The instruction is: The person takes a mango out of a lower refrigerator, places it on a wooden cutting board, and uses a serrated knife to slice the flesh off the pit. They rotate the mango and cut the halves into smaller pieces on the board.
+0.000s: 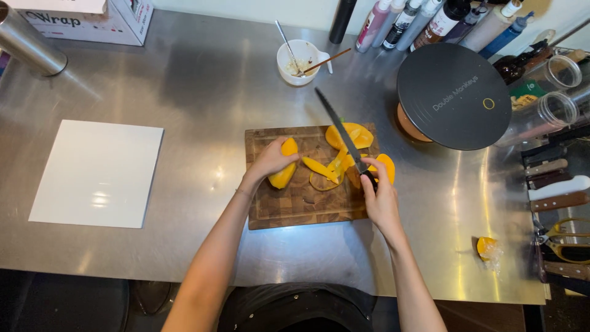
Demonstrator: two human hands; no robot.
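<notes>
Presently, the person's left hand rests on the wooden cutting board at the middle of the steel counter, its fingers curled around a yellow mango piece at the board's left half. The right hand sits at the board's right edge, fingers clenched on the dark handle of a long knife, whose blade points far and to the left, above the cut fruit. Between the two hands lie several mango slices, with a larger mango half at the board's far right corner and another piece just beside the right hand. Far of the board stands a small white cup holding a spoon and a wooden stick. To the right sits a round black lid over a reddish base. A row of bottles lines the far edge. A flat white board lies well apart on the left. A small mango scrap lies near the right edge, beside several knife handles.
</notes>
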